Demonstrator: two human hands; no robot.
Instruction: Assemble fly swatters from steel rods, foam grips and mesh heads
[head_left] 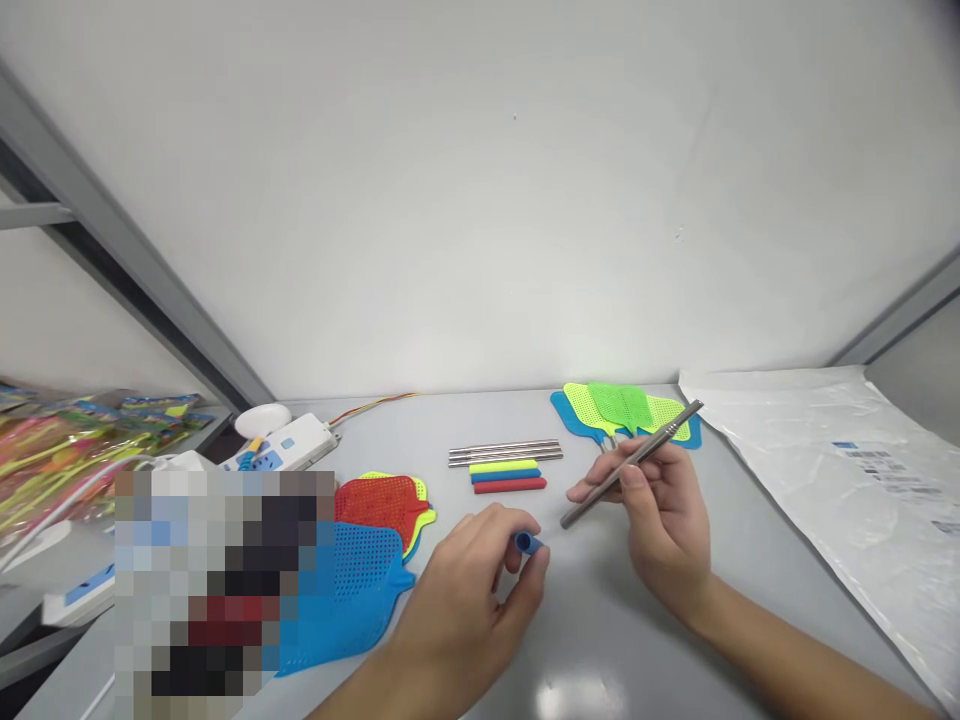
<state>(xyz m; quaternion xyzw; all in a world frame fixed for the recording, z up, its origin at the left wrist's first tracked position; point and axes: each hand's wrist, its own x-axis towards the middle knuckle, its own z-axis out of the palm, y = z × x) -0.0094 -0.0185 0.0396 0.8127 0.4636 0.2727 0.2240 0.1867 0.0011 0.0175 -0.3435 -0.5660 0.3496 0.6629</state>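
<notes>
My left hand (472, 590) pinches a short blue handle sleeve (527, 543), its open end facing me. To the right, my right hand (667, 530) grips a metal rod (631, 465), which slants up to the right, its lower end near the blue sleeve but apart from it. Beyond my hands lie several metal rods (506, 452) side by side. Just in front of them are a yellow sleeve (504, 467), a second blue sleeve (506, 477) and a red sleeve (510, 486). Left of my left hand is a blue fly swatter head (360, 590).
A red swatter head (379, 500) overlaps a yellow one at left. Assembled swatters (619, 405) lie at the back right, beside a white plastic bag (825, 450). Power strips (289, 443) and packaged goods (90, 430) are at left. A pixelated patch hides the lower left.
</notes>
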